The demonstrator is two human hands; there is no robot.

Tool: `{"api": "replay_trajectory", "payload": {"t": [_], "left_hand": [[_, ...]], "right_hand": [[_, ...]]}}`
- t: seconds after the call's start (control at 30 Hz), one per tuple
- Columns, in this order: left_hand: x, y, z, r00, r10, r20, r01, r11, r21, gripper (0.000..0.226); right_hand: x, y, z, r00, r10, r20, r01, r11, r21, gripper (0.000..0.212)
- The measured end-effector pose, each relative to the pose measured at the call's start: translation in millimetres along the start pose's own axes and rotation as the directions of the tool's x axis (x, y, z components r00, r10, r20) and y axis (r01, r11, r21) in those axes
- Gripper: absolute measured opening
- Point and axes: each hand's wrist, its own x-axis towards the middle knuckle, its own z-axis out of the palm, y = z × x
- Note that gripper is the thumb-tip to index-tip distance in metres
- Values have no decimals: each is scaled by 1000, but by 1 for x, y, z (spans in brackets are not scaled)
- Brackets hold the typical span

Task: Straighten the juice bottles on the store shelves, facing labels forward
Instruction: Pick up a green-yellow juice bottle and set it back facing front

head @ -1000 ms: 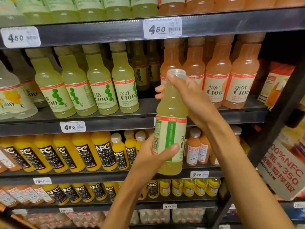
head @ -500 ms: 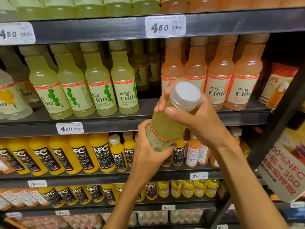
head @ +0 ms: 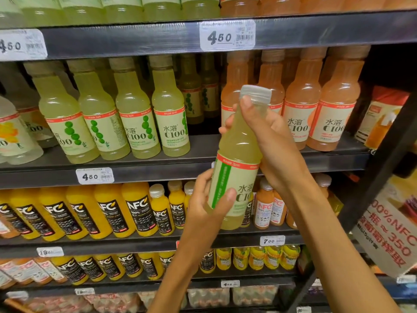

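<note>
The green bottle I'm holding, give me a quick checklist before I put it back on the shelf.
1. Grip secure: ok. The left hand holds the label area of the green bottle and the right hand holds its neck.
2. Cap on: ok. The grey cap sits on top.
3. Bottle upright: not ok. It tilts, top to the right.
4. Label forward: not ok. The C100 print is off to the right edge and the green stripe faces the camera.
5. Free slot: ok. A gap shows in the front row between the green row and the orange bottles.
6. Damage or leaks: cannot tell.
</note>
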Motion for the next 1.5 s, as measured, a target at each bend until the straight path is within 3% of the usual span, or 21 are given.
{"api": "replay_trajectory", "payload": {"t": [0.1,0.17,0.23,0.33,0.43,0.53,0.63,0.73,0.83,0.93,1.07,1.2,1.33,1.43,1.5], "left_hand": [[1,2,4,1000,-21,4,21,1000,16,49],[-1,4,3,994,-99,45,102,994,-46,44],[-2,4,-1,968,-212,137,232,961,-152,53],[-2,4,1,941,-244,235,297,928,-226,67],[-1,7,2,967,-213,141,235,958,-164,62],[-2,9,1,997,-56,60,57,998,-16,49],[-4,12,12,998,-38,43,37,999,13,35],[-7,11,11,994,-89,56,94,993,-77,51],[-7,14,3,959,-233,160,266,934,-237,78],[-11,20,3,919,-239,315,356,846,-398,73],[-14,19,0,897,-246,368,406,787,-464,68],[-17,18,-5,929,-299,220,339,924,-177,63],[-13,12,-6,973,-142,184,150,988,-32,38],[-6,7,-5,993,-21,116,24,999,-25,54],[-2,6,-6,995,46,87,-46,999,-1,55]], "right_hand": [[0,-1,-1,999,46,10,-45,997,-67,42],[2,-4,-5,996,65,60,-61,996,-72,38],[5,-5,-7,989,99,112,-98,995,-7,34],[7,-3,-5,965,166,201,-204,962,183,35],[5,-2,-5,976,150,156,-178,966,189,29],[3,-1,-4,995,97,27,-98,994,42,25],[3,-1,1,996,86,-3,-86,994,-63,26],[5,-6,-1,986,138,90,-127,985,-120,25],[4,-8,-2,972,187,141,-180,982,-59,31],[0,-3,2,936,300,183,-329,932,153,44],[1,-4,4,911,394,126,-411,896,167,38],[5,-7,4,963,261,68,-257,964,-66,29],[0,-11,6,980,91,176,-59,982,-178,33],[-8,-14,4,952,-52,303,121,969,-214,35],[-13,-17,1,920,-99,379,179,967,-182,51]]}}
